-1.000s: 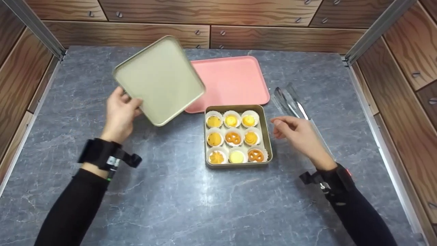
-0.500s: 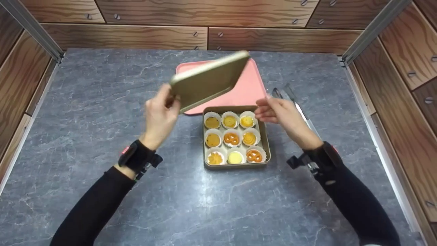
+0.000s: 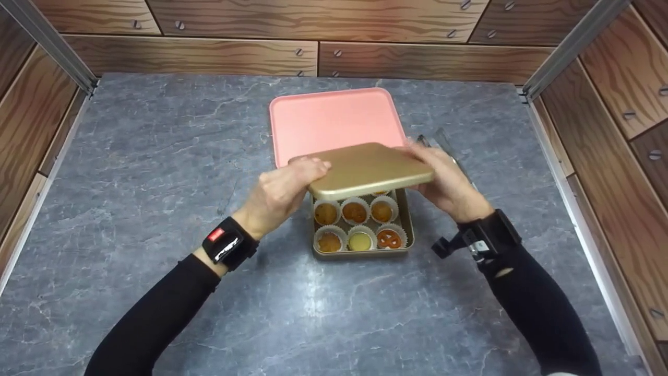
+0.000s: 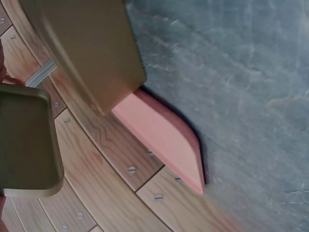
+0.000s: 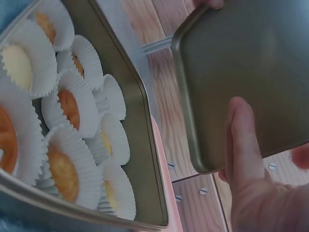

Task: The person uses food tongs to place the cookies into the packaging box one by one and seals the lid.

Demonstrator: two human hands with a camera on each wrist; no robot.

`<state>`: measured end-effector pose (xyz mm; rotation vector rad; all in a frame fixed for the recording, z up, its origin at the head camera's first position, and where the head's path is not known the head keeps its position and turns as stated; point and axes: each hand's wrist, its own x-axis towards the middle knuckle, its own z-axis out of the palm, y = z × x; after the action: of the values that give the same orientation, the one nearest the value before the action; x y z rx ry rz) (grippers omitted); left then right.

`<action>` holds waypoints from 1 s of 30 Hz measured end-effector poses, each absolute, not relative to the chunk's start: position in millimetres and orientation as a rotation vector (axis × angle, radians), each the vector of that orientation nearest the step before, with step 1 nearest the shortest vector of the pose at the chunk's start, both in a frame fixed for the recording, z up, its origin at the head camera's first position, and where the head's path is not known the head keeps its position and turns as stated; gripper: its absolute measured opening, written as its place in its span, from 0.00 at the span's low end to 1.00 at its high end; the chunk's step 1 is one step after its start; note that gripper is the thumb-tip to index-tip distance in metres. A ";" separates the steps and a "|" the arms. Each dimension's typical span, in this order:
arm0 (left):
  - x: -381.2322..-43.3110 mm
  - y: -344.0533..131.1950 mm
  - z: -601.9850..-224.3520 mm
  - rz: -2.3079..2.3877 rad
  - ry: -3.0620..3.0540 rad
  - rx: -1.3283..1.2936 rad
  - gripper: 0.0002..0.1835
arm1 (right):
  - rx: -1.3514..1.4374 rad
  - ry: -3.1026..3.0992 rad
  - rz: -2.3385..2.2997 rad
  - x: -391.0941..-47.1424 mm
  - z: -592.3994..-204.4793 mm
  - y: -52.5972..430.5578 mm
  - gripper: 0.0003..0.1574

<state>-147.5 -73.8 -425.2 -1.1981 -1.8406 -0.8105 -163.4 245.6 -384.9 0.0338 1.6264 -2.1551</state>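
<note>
A square gold tin (image 3: pixel 360 254) holds several treats in white paper cups, including pretzel-shaped ones (image 3: pixel 389 239). Its gold lid (image 3: pixel 373 169) hangs tilted over the tin's back part and hides the back row of cups. My left hand (image 3: pixel 282 190) grips the lid's left corner, fingers on top. At the opposite side, my right hand (image 3: pixel 443 180) holds the lid's right edge. The right wrist view shows straight fingers (image 5: pixel 244 140) along the lid's underside. In the left wrist view, the lid (image 4: pixel 29 145) is apart from the tin (image 4: pixel 91 53).
Behind the tin lies a pink tray (image 3: pixel 336 122), partly covered by the lid in the head view. Metal tongs or similar utensils (image 3: pixel 443 140) lie at the back right, mostly behind the right hand. Wood-patterned panels (image 3: pixel 209 55) border the grey marbled table (image 3: pixel 172 125).
My left hand has brought the lid from the left to over the tin, turning its outer face upward. My right hand has moved in from the right and taken hold of the lid's edge.
</note>
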 end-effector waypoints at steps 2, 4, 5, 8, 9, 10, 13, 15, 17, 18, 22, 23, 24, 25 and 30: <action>-146.9 -73.6 -427.5 -0.787 -1.840 -1.203 0.13 | 0.073 1.618 -2.135 -161.6 -386.5 246.3 0.29; -146.6 -73.2 -430.1 -0.778 -1.844 -1.188 0.14 | 0.112 1.619 -2.127 -159.6 -388.6 245.2 0.31; -146.8 -72.7 -432.0 -0.786 -1.850 -1.169 0.14 | 0.121 1.622 -2.134 -158.2 -389.6 244.4 0.32; -146.8 -70.2 -437.9 -0.839 -1.887 -1.066 0.17 | 0.117 1.630 -2.186 -153.7 -391.8 240.4 0.32; -146.1 -69.2 -439.7 -0.872 -1.911 -1.020 0.19 | 0.106 1.635 -2.207 -151.9 -392.3 239.3 0.32; -145.3 -68.3 -441.2 -0.924 -1.943 -0.977 0.20 | 0.088 1.640 -2.229 -150.0 -392.6 238.7 0.32; -138.3 -66.7 -440.9 -1.135 -2.165 -0.793 0.30 | 0.068 1.645 -2.269 -145.6 -395.4 240.4 0.33; -132.5 -66.7 -438.2 -1.296 -2.379 -0.613 0.37 | 0.074 1.650 -2.281 -143.0 -399.1 243.8 0.33; -127.4 -67.2 -435.2 -1.410 -2.582 -0.425 0.39 | 0.092 1.672 -2.276 -140.8 -404.2 247.5 0.34; -125.7 -67.2 -434.1 -1.473 -2.648 -0.342 0.38 | 0.101 1.688 -2.271 -139.4 -406.5 248.8 0.34; -121.9 -65.4 -432.5 -1.932 -2.631 -0.143 0.28 | 0.114 1.762 -2.240 -134.4 -416.1 251.7 0.35; -121.1 -64.4 -432.4 -2.044 -2.592 -0.105 0.26 | 0.115 1.773 -2.236 -133.3 -418.1 251.5 0.36; -120.2 -63.6 -432.7 -2.132 -2.556 -0.083 0.25 | 0.117 1.785 -2.232 -132.1 -419.8 251.2 0.36; -119.3 -62.9 -433.4 -2.191 -2.532 -0.077 0.25 | 0.119 1.793 -2.228 -131.1 -421.5 250.9 0.36; -115.1 -62.4 -440.5 -2.143 -2.600 -0.173 0.33 | 0.121 1.889 -2.176 -127.8 -428.4 250.4 0.36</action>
<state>-115.1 -62.4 -440.5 -0.1726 -2.5999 -2.1429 -127.8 250.4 -428.4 0.1213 1.8889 -2.1765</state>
